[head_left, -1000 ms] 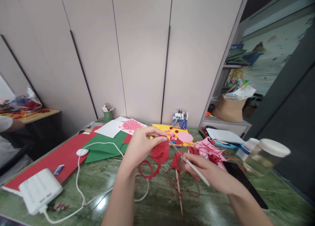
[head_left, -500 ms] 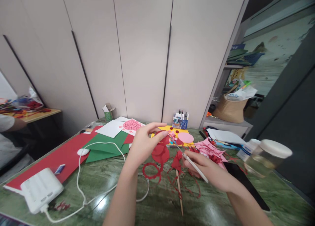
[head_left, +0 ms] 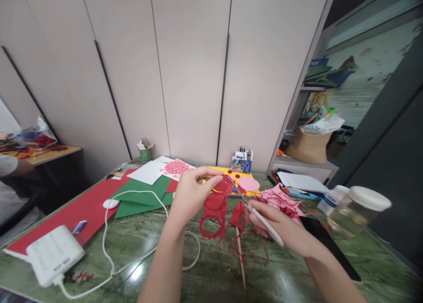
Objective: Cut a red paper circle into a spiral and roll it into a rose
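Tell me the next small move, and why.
I'd probably turn the red paper slightly toward the scissors with the left hand: its fingers appear to pinch the paper, while the scissors, held in the right hand, point toward the paper's edge.

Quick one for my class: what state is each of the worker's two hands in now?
Left hand: closed, thumb and fingers pinching red paper.
Right hand: closed around white-handled scissors.
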